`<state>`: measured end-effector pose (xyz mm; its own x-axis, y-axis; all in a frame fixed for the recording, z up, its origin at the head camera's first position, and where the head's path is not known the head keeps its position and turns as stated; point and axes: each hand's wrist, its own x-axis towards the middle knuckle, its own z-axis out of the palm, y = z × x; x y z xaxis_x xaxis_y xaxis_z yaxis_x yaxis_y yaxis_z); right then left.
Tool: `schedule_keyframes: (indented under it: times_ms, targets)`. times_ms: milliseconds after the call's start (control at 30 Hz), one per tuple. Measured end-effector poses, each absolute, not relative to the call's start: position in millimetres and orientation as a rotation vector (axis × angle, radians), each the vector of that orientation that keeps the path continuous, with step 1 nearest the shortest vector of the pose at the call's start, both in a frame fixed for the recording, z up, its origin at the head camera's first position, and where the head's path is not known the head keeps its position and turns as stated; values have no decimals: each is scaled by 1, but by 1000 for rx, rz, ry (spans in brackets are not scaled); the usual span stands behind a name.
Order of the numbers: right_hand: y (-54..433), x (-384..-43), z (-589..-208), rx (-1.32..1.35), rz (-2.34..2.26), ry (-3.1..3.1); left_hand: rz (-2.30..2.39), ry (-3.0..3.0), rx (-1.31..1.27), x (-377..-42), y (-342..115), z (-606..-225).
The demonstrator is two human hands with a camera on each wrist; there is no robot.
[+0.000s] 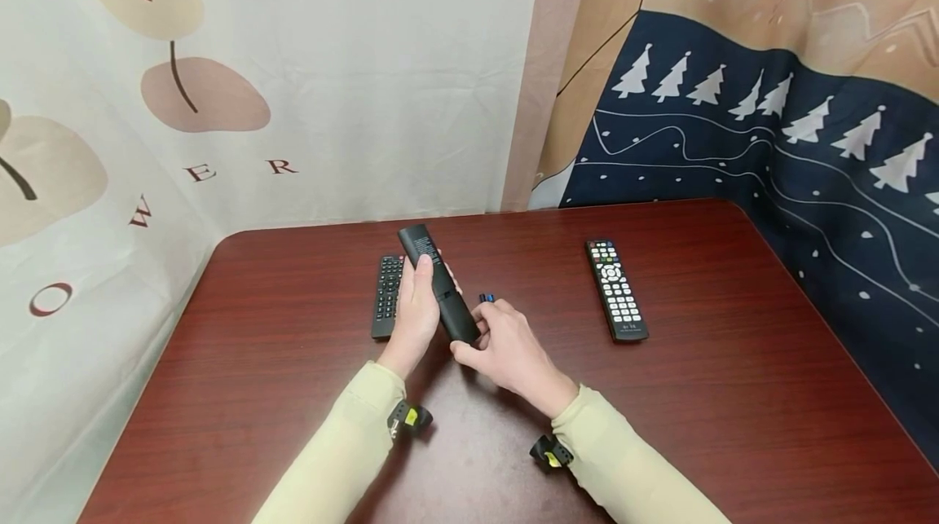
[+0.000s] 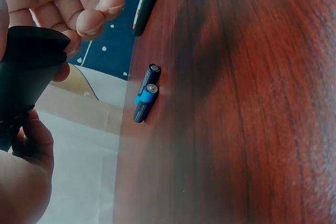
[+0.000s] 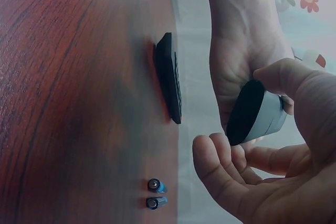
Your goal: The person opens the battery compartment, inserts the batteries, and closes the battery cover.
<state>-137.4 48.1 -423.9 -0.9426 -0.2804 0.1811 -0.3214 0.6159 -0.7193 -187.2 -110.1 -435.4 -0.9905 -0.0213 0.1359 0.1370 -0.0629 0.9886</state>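
My left hand (image 1: 416, 308) grips a black remote control (image 1: 440, 284) raised over the table, its back with the battery cover facing up. The thumb lies along the back, and the fingers wrap the far side. At the near end, my right hand (image 1: 508, 346) pinches the remote between thumb and fingers. In the right wrist view, the remote's rounded end (image 3: 245, 111) points at the camera, with the right thumb on one edge and fingertips at the other. Two small blue-and-black batteries (image 2: 147, 95) lie side by side on the table beyond the right hand.
A second black remote (image 1: 386, 296) lies keys up, just left of the left hand. Another with white keys (image 1: 616, 292) lies farther right on the reddish-brown table (image 1: 734, 394). Printed curtains (image 1: 381, 84) hang behind the table's back edge.
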Motion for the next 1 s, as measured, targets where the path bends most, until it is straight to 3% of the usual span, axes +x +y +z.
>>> schedule_keyframes:
  times_ms: [1000]
  targets:
    - [79,-150,-434,313,1044,-2869,-2230,-2034,-145,-188,-116,-436]
